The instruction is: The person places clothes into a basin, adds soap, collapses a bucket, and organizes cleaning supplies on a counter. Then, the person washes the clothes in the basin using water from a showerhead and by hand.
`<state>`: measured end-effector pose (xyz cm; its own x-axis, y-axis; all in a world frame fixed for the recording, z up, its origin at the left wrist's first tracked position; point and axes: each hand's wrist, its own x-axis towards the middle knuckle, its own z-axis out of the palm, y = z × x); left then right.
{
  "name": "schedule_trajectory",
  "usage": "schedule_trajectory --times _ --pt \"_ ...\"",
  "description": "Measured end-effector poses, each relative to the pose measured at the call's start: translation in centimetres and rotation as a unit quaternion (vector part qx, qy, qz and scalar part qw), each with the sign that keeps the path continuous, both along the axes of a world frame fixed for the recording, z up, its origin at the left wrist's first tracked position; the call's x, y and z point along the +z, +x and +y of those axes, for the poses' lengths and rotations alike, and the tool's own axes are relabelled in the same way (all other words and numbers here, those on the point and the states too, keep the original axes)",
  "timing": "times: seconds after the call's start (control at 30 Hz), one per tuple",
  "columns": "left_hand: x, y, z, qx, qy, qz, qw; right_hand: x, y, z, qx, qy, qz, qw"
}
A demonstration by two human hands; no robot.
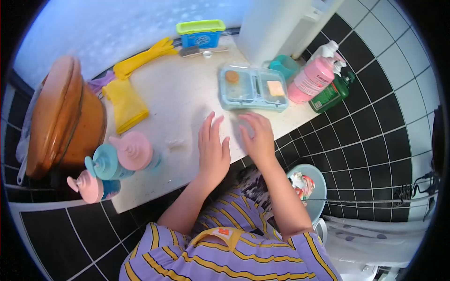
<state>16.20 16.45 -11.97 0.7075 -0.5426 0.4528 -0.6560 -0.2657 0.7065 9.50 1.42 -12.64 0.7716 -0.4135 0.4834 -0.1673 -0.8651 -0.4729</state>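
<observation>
Both hands, left (214, 157) & right (258, 140), empty, fingers loosely spread, hover nr soap box (253, 104). Its compartments apparently keep soap pcs (275, 88) apart.

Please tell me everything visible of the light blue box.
The box looks like translucent plastic, with rounded corners and two compartments side by side. The left one shows a round orange piece, the right one a squarish cream piece. It lies on the white counter, left of a pink bottle. The left hand and right hand are near, seemingly not touching it. I cannot tell whether lids cover it.
</observation>
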Motion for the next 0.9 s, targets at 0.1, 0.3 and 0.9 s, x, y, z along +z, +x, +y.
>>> schedule_trajectory --times 0.1,0.3,0.9 --pt "-0.4 2.4 -3.8 -0.016 0.015 0.043 0.999 -0.2 -0.7 -3.4 -0.058 -0.021 -0.013 0.998" --pt "-1.0 5.0 -6.7 -0.009 0.080 0.041 0.996 -0.7 -0.3 -6.1 -0.098 -0.052 -0.002 0.994" --pt "1.0 0.1 -4.8 -0.024 0.175 0.061 0.982 -1.0 -3.3 -8.0 -0.061 -0.009 -0.019 0.998"
